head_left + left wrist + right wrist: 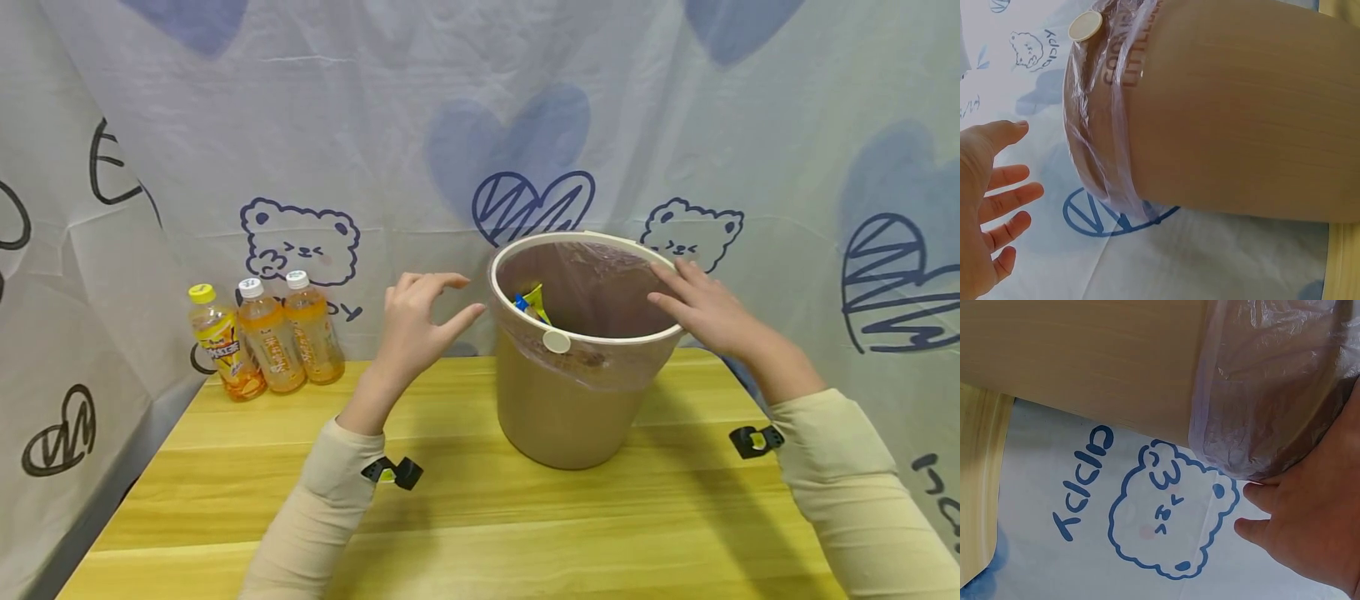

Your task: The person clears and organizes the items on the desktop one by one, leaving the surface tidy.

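Note:
A brown trash can (pixel 570 417) with a cream rim ring stands on the wooden table, right of the middle. A clear plastic bag (pixel 592 371) lines it and folds down over the outside, as the left wrist view also shows. Inside lies a blue and yellow wrapper (pixel 534 305). My left hand (pixel 423 317) is raised left of the rim, thumb and fingers spread apart with nothing between them. At the rim's right side is my right hand (pixel 705 308), its fingers extended over the edge; the right wrist view (pixel 1310 519) shows it right by the bag.
Three bottles of orange drink stand at the back left: one with a yellow cap (pixel 225 350) and two with white caps (pixel 273 346). A white cloth (pixel 397 125) printed with hearts and bears hangs behind the wooden table (pixel 465 533).

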Demonstrator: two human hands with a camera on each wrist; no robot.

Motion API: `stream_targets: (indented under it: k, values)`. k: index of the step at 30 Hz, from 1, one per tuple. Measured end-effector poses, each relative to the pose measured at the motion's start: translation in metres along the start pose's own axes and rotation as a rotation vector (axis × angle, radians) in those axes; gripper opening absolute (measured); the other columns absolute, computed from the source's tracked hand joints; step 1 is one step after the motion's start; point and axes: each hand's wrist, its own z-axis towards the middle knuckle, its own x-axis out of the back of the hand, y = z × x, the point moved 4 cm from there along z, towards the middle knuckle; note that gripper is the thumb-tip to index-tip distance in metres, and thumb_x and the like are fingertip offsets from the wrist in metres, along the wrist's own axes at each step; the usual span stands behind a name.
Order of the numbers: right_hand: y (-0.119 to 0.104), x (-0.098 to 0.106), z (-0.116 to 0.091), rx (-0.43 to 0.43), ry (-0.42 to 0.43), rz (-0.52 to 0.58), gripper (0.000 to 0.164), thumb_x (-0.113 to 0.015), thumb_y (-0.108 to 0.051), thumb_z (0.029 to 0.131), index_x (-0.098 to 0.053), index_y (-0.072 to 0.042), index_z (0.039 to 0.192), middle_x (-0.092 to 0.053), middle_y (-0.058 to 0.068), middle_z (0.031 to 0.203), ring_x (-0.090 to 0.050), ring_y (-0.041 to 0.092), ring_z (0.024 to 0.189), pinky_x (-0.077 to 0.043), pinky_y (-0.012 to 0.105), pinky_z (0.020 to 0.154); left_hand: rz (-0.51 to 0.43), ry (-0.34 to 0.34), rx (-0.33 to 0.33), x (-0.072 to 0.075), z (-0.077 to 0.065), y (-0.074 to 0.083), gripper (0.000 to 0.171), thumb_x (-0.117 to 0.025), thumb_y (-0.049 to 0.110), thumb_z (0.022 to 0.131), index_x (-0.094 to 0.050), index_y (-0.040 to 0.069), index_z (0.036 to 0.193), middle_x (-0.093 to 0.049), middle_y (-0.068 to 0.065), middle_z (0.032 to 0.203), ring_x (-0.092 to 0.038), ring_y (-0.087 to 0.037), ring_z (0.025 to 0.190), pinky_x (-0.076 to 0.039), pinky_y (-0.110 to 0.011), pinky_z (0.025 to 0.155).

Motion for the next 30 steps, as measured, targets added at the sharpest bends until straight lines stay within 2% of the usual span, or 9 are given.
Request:
stream_targets:
  k: [9, 19, 25, 30]
  values:
    - [-0.001, -0.001, 0.000, 0.002, 0.002, 0.004, 0.071, -0.024, -0.054, 0.102, -0.006, -0.014, 0.157, 0.007, 0.026, 0.161, 0.006, 0.049, 0.148, 0.002, 0.066, 0.115, 0.081, -0.005, 0.015, 0.009, -0.018, -0.013, 0.039, -0.075, 0.037, 0.083, -0.070, 0.012, 0.112, -0.073, -0.004, 0.111, -0.056, -0.025, 0.101, -0.036, -0.044, 0.081]
    - [-0.003, 0.000, -0.003, -0.007, 0.021, 0.045, 0.072, -0.029, -0.055, 0.101, -0.008, -0.015, 0.157, 0.006, 0.023, 0.162, 0.006, 0.047, 0.148, 0.004, 0.066, 0.115, 0.186, -0.029, 0.012, 0.020, -0.037, -0.034, 0.040, -0.075, 0.040, 0.083, -0.070, 0.013, 0.111, -0.073, -0.004, 0.110, -0.056, -0.026, 0.100, -0.037, -0.047, 0.085]
    - [-0.003, 0.000, -0.004, -0.010, 0.021, 0.047, 0.072, -0.029, -0.055, 0.101, -0.008, -0.016, 0.157, 0.005, 0.022, 0.163, 0.007, 0.046, 0.149, 0.003, 0.066, 0.115, 0.270, -0.023, 0.007, 0.031, -0.048, -0.050, 0.040, -0.076, 0.040, 0.082, -0.070, 0.013, 0.110, -0.074, -0.005, 0.107, -0.057, -0.027, 0.098, -0.037, -0.047, 0.083]
    - [-0.002, 0.000, -0.004, -0.013, 0.018, 0.045, 0.071, -0.027, -0.056, 0.101, -0.007, -0.017, 0.157, 0.007, 0.022, 0.163, 0.008, 0.047, 0.148, 0.001, 0.070, 0.112, 0.330, -0.025, 0.044, 0.043, -0.056, -0.065, 0.041, -0.075, 0.042, 0.082, -0.069, 0.013, 0.110, -0.073, -0.006, 0.108, -0.056, -0.029, 0.097, -0.036, -0.047, 0.082]
